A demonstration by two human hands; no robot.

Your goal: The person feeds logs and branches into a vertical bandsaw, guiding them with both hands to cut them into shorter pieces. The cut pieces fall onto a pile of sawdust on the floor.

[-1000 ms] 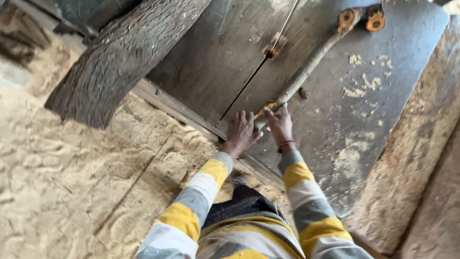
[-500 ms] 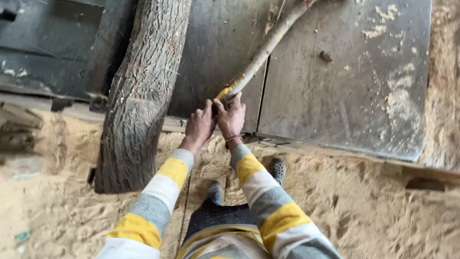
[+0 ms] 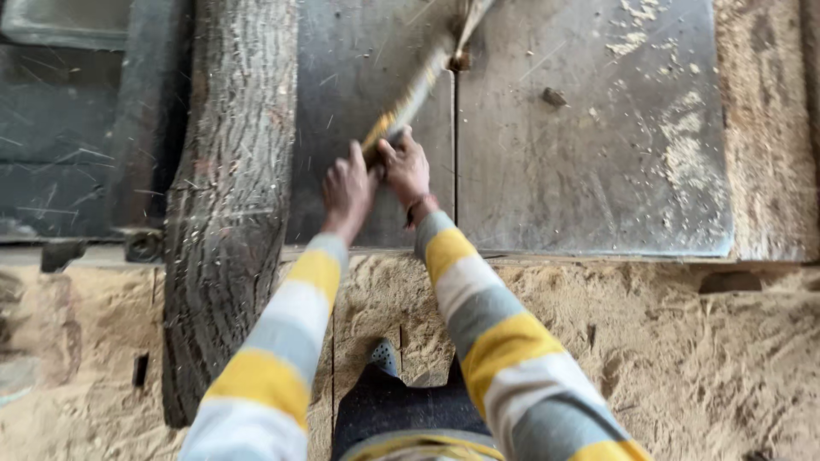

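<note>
My left hand (image 3: 346, 188) and my right hand (image 3: 407, 167) both grip the near end of a long metal bar (image 3: 414, 96) with a yellow-orange tip. The bar runs up and away over a grey steel table (image 3: 589, 154) toward the top edge of the view, where its far end is blurred. My sleeves are striped yellow, grey and white. A thick bark-covered log (image 3: 231, 196) lies lengthwise just left of my left hand, half on the table and half over the sawdust floor.
Sawdust (image 3: 683, 358) covers the ground in front of the table. A seam (image 3: 454, 162) splits the table plates right of my hands. Dark metal machinery (image 3: 77, 145) sits at the left. My foot (image 3: 384, 354) shows below, between my arms.
The view has swung and moved closer, so the log and table now sit upright in the frame. Both hands keep their grip on the bar, which now points more steeply upward.
</note>
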